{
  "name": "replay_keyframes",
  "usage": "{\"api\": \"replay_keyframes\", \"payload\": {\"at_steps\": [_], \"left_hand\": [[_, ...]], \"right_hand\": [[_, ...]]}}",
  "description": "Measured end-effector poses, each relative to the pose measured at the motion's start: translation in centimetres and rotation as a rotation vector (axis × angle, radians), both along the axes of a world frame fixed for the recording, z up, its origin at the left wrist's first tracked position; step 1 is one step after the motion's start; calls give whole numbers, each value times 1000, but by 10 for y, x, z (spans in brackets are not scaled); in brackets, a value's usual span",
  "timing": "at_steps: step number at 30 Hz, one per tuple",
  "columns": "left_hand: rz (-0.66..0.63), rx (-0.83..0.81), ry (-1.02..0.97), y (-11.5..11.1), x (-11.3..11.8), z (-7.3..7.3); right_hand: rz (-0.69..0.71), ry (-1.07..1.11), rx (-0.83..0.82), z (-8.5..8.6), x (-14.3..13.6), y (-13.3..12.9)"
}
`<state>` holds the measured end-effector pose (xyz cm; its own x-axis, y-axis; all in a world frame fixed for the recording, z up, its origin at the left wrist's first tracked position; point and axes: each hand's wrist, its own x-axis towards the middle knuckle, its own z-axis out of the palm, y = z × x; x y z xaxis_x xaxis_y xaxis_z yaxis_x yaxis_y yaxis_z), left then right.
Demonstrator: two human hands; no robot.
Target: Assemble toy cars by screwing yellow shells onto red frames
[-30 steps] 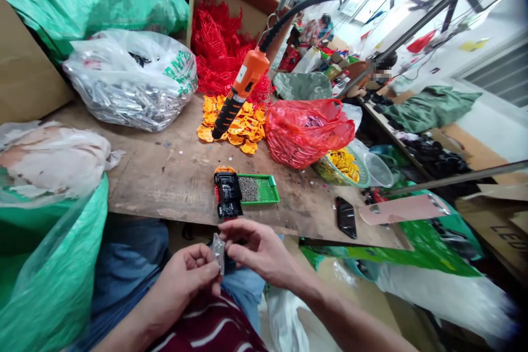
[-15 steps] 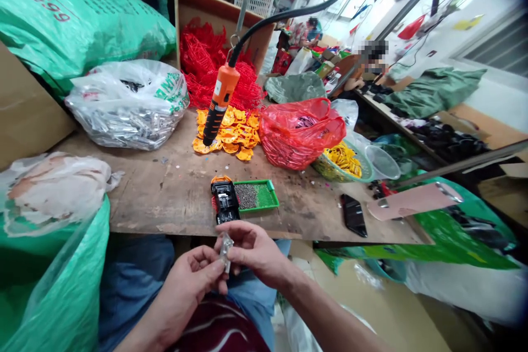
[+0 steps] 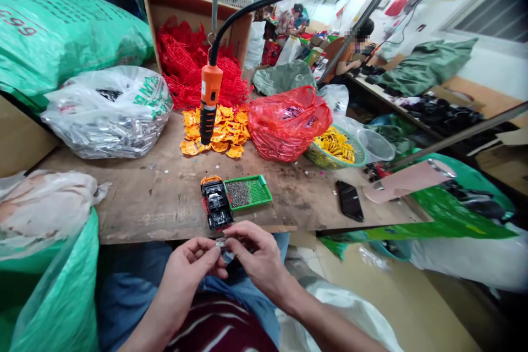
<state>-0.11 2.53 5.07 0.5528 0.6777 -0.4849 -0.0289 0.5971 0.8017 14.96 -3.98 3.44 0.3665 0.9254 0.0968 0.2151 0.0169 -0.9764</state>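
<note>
Between my left hand [image 3: 197, 263] and my right hand [image 3: 256, 250] is a small silvery, partly clear piece [image 3: 221, 243], pinched by the fingertips of both just off the table's front edge. Its exact kind I cannot make out, as fingers cover part of it. Right beyond the hands lies a black toy car body [image 3: 217, 203] with an orange end. A green tray [image 3: 267, 190] of small screws [image 3: 238, 192] touches its right side. Above the table an orange and black electric screwdriver [image 3: 210, 102] hangs by a hook, tip down, over a pile of orange plastic parts [image 3: 223, 135].
At the left are a clear bag of silvery parts [image 3: 111, 132] and green sacks [image 3: 70, 27]. Red parts [image 3: 193, 66] spill from a box. To the right stand a red bag [image 3: 284, 132], a basket of yellow parts [image 3: 338, 146], a phone [image 3: 350, 201] and a pink tumbler [image 3: 408, 180].
The silvery piece has turned from upright to nearly flat in my fingers. My view has shifted, so the table things appear further left. The screwdriver now hangs straighter.
</note>
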Motion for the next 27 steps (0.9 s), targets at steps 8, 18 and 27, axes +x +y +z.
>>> {"api": "replay_keyframes", "payload": {"at_steps": [8,18,27], "left_hand": [[9,-28,31,4,0,-6],[41,61,108,9,3,4],[249,399,307,39,4,-3]], "right_hand": [[228,-538,213,-2,20,-11],[105,-558,193,-7,20,-10],[-245,-299,136,-8,29,38]]}}
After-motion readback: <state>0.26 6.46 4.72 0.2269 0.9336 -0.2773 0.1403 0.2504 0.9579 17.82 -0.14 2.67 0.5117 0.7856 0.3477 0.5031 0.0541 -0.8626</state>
